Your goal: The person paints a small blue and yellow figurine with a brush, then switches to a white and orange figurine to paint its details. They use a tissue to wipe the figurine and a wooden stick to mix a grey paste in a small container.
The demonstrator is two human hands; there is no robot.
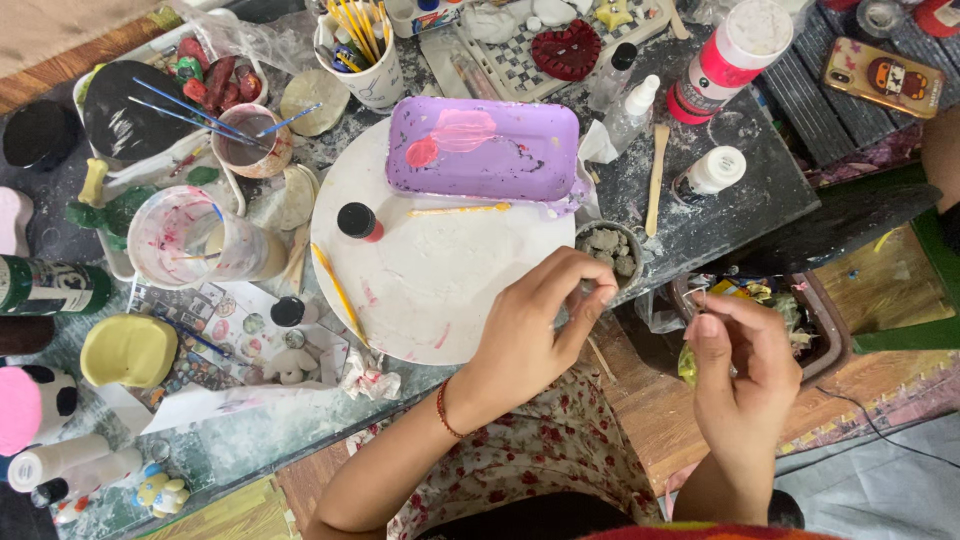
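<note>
My left hand (535, 325) hovers over the near right edge of a round white board (430, 290), fingertips pinched together just below a small bowl of grey clay lumps (610, 250). I cannot see whether anything sits between those fingers. My right hand (740, 375) is held off the table's edge to the right, thumb and forefinger pinched on a small thin wire-like piece (698, 298). The two hands are a short gap apart. A red thread bracelet circles my left wrist.
On the board lie a purple tray (500, 165) smeared with pink paint, a black-capped red paint bottle (358, 222) and a yellow brush (338, 290). Around it are a murky water cup (195, 240), a brush cup (360, 55), a wooden stick (655, 180), white bottles (712, 172) and a phone (880, 78).
</note>
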